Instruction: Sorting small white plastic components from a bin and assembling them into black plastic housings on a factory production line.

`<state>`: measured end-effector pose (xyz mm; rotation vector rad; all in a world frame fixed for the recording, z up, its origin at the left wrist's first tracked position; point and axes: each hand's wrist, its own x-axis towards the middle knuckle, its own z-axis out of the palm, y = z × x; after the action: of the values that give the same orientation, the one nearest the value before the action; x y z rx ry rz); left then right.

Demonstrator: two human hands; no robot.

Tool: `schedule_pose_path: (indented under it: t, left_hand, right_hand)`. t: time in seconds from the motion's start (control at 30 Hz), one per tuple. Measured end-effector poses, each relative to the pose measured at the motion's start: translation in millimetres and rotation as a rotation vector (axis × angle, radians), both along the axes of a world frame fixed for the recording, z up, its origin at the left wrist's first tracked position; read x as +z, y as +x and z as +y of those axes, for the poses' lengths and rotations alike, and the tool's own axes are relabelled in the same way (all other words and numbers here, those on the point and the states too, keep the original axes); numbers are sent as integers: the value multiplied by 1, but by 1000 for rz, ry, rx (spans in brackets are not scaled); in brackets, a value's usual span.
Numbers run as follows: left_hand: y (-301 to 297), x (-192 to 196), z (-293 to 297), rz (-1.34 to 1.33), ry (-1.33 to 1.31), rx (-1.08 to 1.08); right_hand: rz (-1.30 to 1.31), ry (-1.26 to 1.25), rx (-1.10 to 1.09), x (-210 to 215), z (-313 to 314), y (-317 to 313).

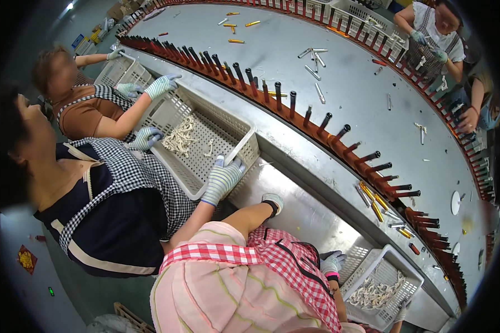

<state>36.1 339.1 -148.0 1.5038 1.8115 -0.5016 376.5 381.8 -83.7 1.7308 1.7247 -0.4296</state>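
Observation:
My left hand [273, 203], in a striped glove with a black wristband, is over the bare steel counter [288, 191]. Its fingers are foreshortened, so their pose is unclear. My right hand [332, 263], also gloved and with a pink wristband, has its fingers stretched out beside a pale plastic crate [347, 283]. Nothing shows in it. Thin, whitish, irregular pieces [375, 291] lie heaped in that crate. Another gloved hand [403, 312] is at the crate's far right side. A red checked apron [294, 261] covers my front.
At left, a co-worker [105, 205] grips a larger perforated crate [244, 145] holding similar white pieces [180, 137]. Another co-worker [91, 111] stands beyond. A curved rail of upright dark pegs [311, 125] borders a grey table [361, 100] with scattered gold and silver tubes [375, 202].

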Motion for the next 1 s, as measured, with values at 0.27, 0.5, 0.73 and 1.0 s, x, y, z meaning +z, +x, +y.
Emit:
schedule_pose_path:
  t: [0.27,0.5,0.73,1.0]
  left_hand:
    - [0,21,0,-36,-5,129]
    - [1,4,0,-81,-13,146]
    - [-52,-153,-89,-306,964,-56]
    - [-24,-31,0,-4,-76,-37]
  right_hand:
    - [13,-5,-1,4,3,-6]
    - [11,-20,-60,0,0,1]
    - [39,-3,207,-14,8,-17]
    - [24,198,-30,-20,-9,1]
